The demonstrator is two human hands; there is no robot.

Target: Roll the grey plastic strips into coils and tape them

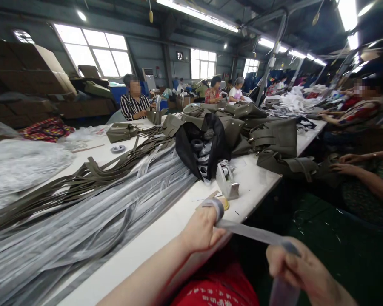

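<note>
My left hand [199, 229] is closed on a small roll of grey tape [219, 209] at the front edge of the white table. From the roll, a translucent grey strip [250, 231] runs taut to the right. My right hand [301, 265], in front of the table edge, is closed on that strip, and a wide tail of it hangs below the fingers. Just beyond my left hand lie a yellow disc [225, 204] and a white tape dispenser [227, 182]. My right hand is a little blurred.
Long grey-wrapped strips [92, 204] and olive straps [92, 176] cover the table's left side. A black bag [191, 146] holds several tape rolls. Olive handbags [274, 138] are piled behind it. A co-worker's hands [347, 163] handle olive material at right; another person [135, 100] sits across.
</note>
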